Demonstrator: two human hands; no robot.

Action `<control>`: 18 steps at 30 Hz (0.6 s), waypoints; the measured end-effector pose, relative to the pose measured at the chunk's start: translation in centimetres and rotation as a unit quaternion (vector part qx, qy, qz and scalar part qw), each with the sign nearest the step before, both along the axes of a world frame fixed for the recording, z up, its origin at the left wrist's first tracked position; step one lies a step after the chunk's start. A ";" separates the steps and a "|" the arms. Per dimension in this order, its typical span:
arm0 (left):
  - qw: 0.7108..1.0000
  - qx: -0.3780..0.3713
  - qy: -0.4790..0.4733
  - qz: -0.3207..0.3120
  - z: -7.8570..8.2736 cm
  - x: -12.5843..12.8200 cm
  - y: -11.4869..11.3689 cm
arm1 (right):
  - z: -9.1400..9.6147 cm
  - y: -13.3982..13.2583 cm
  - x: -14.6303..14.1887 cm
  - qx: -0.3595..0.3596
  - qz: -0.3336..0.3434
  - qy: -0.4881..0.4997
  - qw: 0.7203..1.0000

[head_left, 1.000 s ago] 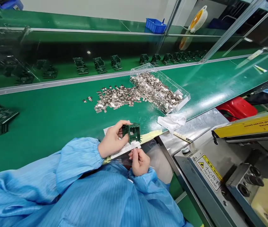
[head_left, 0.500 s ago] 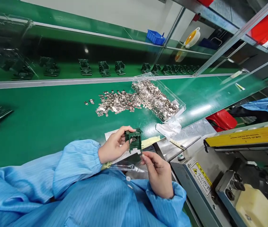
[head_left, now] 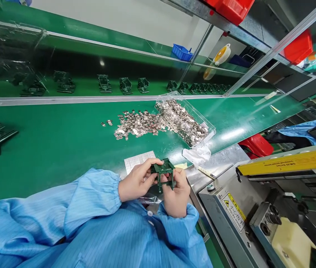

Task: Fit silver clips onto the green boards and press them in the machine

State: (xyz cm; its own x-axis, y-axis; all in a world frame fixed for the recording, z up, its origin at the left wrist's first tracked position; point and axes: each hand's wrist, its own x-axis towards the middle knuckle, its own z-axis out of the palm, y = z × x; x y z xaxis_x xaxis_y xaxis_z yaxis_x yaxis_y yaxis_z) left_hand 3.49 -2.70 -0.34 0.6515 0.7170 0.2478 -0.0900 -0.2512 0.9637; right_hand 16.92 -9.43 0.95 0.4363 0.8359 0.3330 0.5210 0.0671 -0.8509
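A dark green plastic frame (head_left: 164, 168) with an open middle is held between my two hands, above the near edge of the bench. My left hand (head_left: 138, 179) grips its left side, thumb and fingers wrapped round it. From the right, my right hand (head_left: 176, 195) closes on the frame's lower right part, fingertips partly behind it. Whether a small part sits in those fingers I cannot make out. Just behind my left hand lies a white sheet with a fine grid (head_left: 138, 160). Farther back, small metal clips (head_left: 138, 124) are heaped beside a tipped clear plastic box (head_left: 202, 139) full of them.
Several similar green frames (head_left: 125, 85) line the ledge at the back. A white cloth (head_left: 198, 154) lies right of my hands, near a metal plate (head_left: 227, 160). A machine with a yellow bar (head_left: 283, 163) and warning label stands at right. A blue-sleeved person (head_left: 300, 130) is beyond.
My right hand has moved up and left from below the frame and now holds its right side. The frame has turned and shifted slightly right and down. The camera view has shifted a little.
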 end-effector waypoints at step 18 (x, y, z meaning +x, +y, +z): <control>0.962 0.032 0.084 -0.259 8.3 3.8 -3.3 | 5.5 -12.6 5.7 0.051 0.110 0.024 0.992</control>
